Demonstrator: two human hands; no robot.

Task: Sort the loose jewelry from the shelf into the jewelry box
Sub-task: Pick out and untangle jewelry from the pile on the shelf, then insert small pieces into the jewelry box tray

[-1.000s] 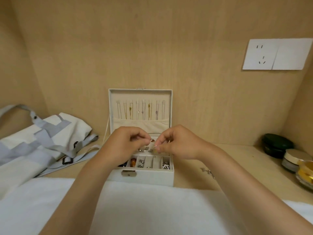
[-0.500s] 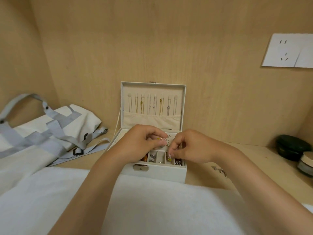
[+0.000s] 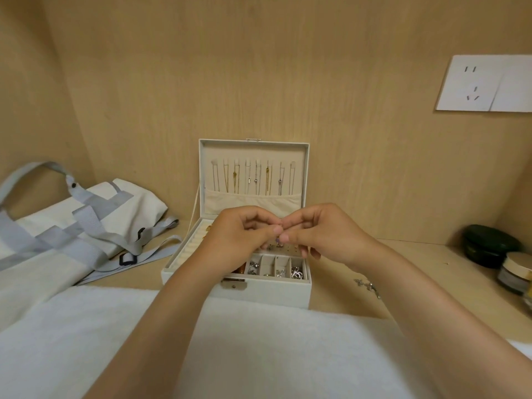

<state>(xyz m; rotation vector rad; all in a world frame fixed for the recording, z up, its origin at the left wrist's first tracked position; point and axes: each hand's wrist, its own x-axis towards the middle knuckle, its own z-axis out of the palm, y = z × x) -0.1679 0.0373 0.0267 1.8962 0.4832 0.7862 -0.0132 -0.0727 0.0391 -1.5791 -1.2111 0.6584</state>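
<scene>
A white jewelry box (image 3: 259, 293) stands open on the wooden shelf, its lid upright with several chains hanging inside. Small compartments along its front hold silver pieces and an orange one. My left hand (image 3: 236, 237) and my right hand (image 3: 322, 234) meet above the box's middle section. Between their fingertips they pinch one small silver piece of jewelry (image 3: 277, 239) with a purple bit. What lies in the box under my hands is hidden. A loose silver piece (image 3: 367, 285) lies on the shelf to the right of the box.
A white and grey tote bag (image 3: 72, 223) lies at the left. A dark round container (image 3: 489, 246) and a jar with a pale lid (image 3: 516, 272) stand at the right. A white cloth (image 3: 259, 355) covers the near edge. A wall socket (image 3: 483, 83) sits upper right.
Both hands have stayed together over the box, fingertips working the small piece; the right hand's fingers have lifted a little from the compartments. The camera view has shifted.
</scene>
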